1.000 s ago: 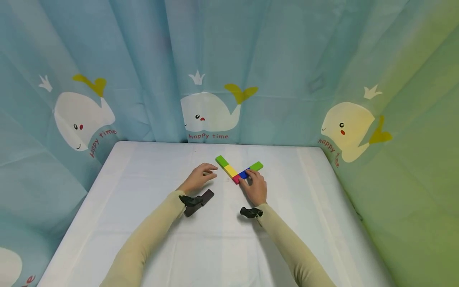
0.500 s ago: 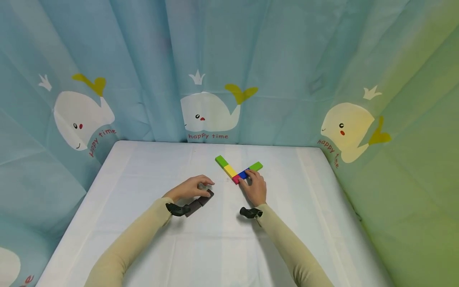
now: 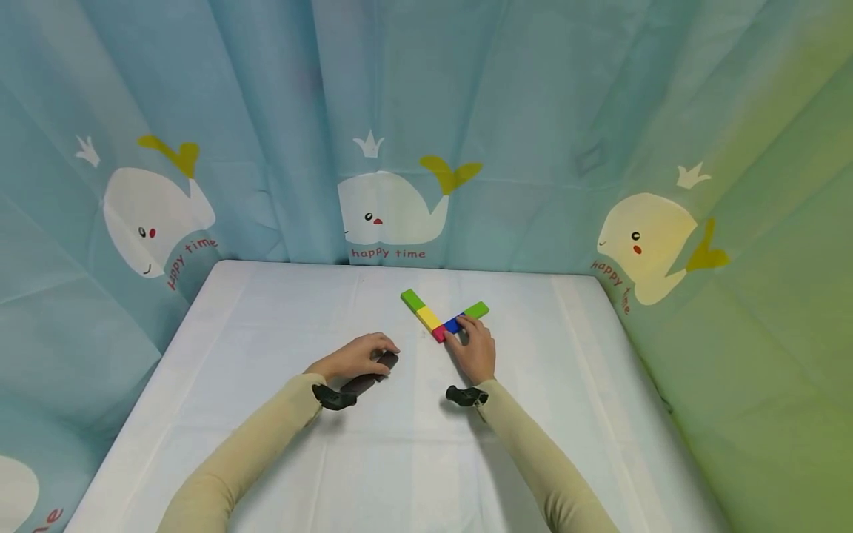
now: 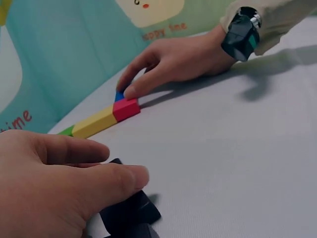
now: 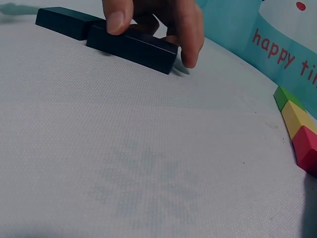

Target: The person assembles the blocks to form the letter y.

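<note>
My left hand [image 3: 355, 356] is over two dark, almost black blocks that lie end to end. Its thumb and fingers straddle the farther dark block [image 5: 133, 48], thumb at the near side and fingers at the far side. The other dark block [image 5: 68, 23] extends from its left end. My right hand [image 3: 475, 351] pinches a blue block [image 3: 454, 324] between thumb and index finger. That block is part of a V of colored blocks: a red block [image 4: 126, 109] at the corner, a yellow block [image 4: 94, 123] and green block [image 3: 412, 300] up the left arm, another green block [image 3: 476, 310] on the right.
Both hands work on a table [image 3: 533, 444] with a white cloth. A blue-green curtain [image 3: 533, 111] printed with whales stands behind the table and along its sides. Black cameras are strapped at the left wrist [image 3: 335, 398] and right wrist [image 3: 466, 396].
My left hand has come back from beside the colored V, toward me and leftward, down to the dark blocks, and its fingers now close around the farther one. My right hand stays on the blue block.
</note>
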`<state>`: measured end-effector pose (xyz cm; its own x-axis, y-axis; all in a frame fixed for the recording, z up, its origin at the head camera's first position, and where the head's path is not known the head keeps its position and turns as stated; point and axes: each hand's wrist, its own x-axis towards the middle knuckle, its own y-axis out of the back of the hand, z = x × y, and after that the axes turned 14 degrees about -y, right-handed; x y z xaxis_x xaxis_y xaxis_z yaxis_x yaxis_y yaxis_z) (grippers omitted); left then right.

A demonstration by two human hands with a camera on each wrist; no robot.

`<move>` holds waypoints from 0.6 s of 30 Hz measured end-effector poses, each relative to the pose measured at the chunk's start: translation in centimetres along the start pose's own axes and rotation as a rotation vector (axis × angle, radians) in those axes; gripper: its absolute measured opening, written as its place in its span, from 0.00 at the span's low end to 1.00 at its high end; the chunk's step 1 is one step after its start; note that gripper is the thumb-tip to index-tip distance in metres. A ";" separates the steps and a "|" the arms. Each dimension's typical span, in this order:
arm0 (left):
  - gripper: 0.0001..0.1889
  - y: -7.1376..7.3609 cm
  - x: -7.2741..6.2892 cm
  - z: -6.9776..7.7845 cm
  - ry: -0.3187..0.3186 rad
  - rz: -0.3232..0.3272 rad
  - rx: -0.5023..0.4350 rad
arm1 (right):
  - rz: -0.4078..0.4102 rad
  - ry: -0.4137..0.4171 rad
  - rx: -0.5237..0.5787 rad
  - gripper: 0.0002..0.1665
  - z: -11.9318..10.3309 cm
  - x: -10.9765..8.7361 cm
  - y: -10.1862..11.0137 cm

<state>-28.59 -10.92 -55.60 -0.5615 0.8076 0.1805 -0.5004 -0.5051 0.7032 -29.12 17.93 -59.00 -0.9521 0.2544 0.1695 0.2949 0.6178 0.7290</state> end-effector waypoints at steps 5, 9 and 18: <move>0.21 -0.3 0.5 0.0 0.069 0.062 0.042 | -0.005 -0.006 0.002 0.31 -0.1 0.0 0.0; 0.22 -0.7 1.0 0.2 0.174 0.161 0.058 | 0.000 0.000 0.005 0.31 -0.1 -0.1 0.1; 0.26 -0.1 0.6 0.1 0.250 0.201 -0.006 | 0.011 0.017 0.015 0.32 0.2 0.0 -0.1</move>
<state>-28.81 -10.34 -55.51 -0.7937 0.5919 0.1402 -0.3666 -0.6494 0.6663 -29.17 18.00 -59.17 -0.9499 0.2489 0.1893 0.3068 0.6258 0.7171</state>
